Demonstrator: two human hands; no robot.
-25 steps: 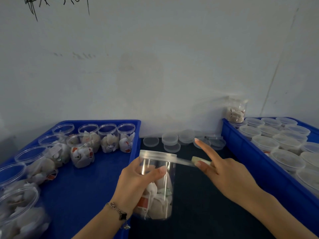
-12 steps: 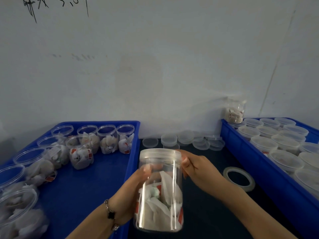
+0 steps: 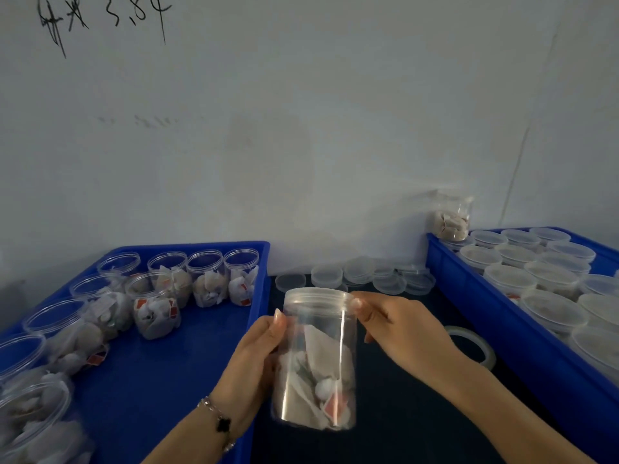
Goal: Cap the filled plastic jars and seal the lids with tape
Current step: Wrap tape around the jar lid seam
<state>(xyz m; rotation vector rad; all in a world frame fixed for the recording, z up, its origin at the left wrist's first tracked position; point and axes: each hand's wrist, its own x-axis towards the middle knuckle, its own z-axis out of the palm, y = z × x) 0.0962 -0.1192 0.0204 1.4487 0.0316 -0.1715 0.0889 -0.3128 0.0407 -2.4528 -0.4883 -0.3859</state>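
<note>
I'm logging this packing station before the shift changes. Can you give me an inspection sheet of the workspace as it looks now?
Surface: dark table between two blue trays.
Job's things: capped jar of sachets, held upright; tape roll flat on the table; loose lids along the wall; open filled jars in the left tray; capped jars in the right tray.
Clutter: one filled jar at the right tray's far corner.
Hands: left hand grips the jar's body; right hand holds its lid edge.
Cables: nothing seen.
Surroundings: white wall with black writing.
</note>
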